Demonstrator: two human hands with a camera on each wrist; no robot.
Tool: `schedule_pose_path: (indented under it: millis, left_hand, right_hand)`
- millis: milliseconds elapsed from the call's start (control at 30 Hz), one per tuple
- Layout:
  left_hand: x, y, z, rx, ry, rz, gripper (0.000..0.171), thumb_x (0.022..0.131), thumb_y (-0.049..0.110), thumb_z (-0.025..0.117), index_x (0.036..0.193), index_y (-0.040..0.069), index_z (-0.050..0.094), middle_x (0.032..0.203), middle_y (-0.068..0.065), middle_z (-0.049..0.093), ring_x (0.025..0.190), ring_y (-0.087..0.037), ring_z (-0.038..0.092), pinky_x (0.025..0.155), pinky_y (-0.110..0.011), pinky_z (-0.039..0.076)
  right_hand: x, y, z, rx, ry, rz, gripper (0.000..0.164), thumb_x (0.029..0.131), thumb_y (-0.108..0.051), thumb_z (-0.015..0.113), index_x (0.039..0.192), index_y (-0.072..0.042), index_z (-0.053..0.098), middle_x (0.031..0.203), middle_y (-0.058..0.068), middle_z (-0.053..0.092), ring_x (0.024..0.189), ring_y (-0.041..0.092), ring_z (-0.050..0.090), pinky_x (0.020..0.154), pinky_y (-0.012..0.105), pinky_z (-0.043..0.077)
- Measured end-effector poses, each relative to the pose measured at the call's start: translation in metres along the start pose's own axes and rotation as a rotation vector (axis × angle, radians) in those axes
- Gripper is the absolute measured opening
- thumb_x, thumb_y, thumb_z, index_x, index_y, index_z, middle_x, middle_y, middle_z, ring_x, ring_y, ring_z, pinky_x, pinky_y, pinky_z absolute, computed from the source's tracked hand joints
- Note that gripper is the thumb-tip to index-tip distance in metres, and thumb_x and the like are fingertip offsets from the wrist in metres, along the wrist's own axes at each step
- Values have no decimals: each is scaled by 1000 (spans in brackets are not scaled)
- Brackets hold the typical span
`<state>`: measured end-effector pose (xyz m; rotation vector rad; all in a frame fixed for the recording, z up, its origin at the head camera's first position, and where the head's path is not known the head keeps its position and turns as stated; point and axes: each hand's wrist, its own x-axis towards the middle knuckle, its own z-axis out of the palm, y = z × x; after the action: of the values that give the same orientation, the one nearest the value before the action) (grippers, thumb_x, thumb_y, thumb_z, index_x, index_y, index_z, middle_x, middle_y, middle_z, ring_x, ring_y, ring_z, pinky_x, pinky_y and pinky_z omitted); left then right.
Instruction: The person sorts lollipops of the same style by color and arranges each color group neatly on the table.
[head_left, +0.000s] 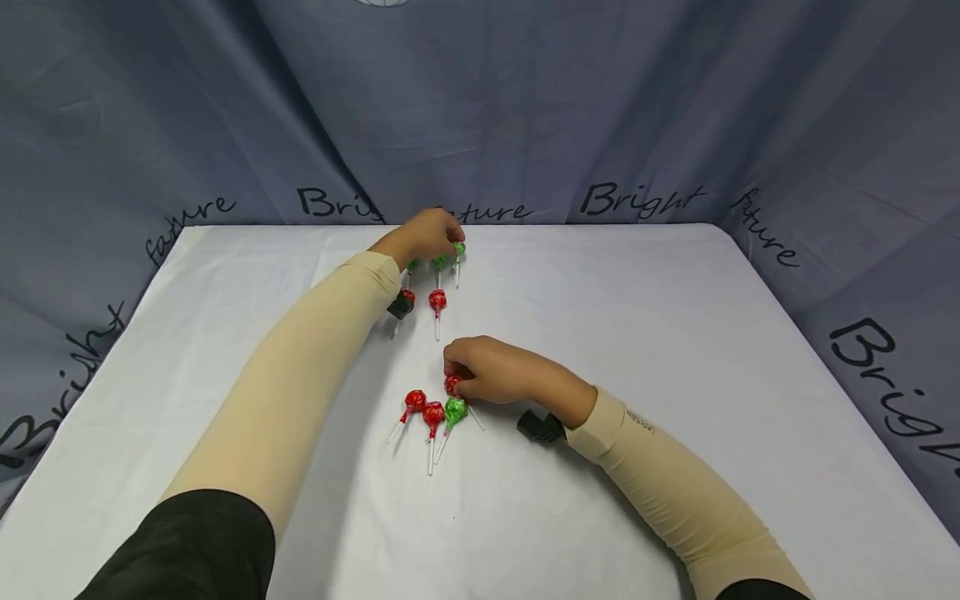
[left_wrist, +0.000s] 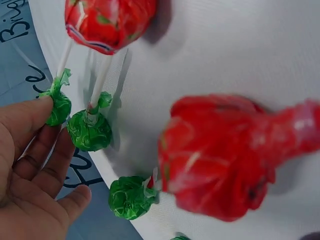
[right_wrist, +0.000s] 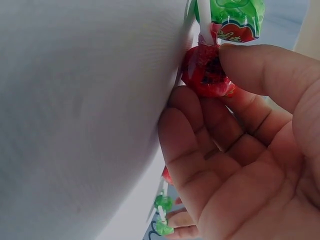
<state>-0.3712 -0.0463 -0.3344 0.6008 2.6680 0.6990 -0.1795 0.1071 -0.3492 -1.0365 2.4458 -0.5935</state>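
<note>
At the far side of the table, my left hand (head_left: 426,235) pinches the wrapped head of a green lollipop (left_wrist: 59,109), whose white stick points back toward me. Beside it lie another green lollipop (left_wrist: 90,131) and a third green one (left_wrist: 131,197), partly covered by the hand in the head view. Nearer, the right hand (head_left: 497,371) holds a red lollipop (right_wrist: 205,72) by its head between thumb and fingers, low over the cloth. A green lollipop (head_left: 455,410) lies right next to it, with two red lollipops, one in the middle (head_left: 432,414) and one at left (head_left: 415,402).
Between the hands lies a red lollipop (head_left: 437,300); another red lollipop (head_left: 408,296) is partly behind the left wrist's black camera (head_left: 401,306). A white cloth (head_left: 600,317) covers the table. Grey curtains (head_left: 480,108) with lettering stand along its back and sides.
</note>
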Motion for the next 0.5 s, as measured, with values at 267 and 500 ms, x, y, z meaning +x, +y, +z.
schedule_pose_path:
  millis: [267,500]
  left_hand:
    - [1,6,9,23,-19,23,24,95,11,64,118,5,68,117,-10,63,104,-22,54,92,-35,45]
    - [-2,9,12,0,-18,-6,27,95,10,64,121,4,67,119,-10,64,107,-23,55,95,-36,46]
  right_hand:
    - [-1,-1,0,1,-5,9,10,93,-8,68,92,-11,59,84,0,52,79,14,49,69,26,41]
    - [0,-1,0,-9,-2,-10,9,93,-8,68,92,-11,59,83,-1,52,77,13,48,69,26,41]
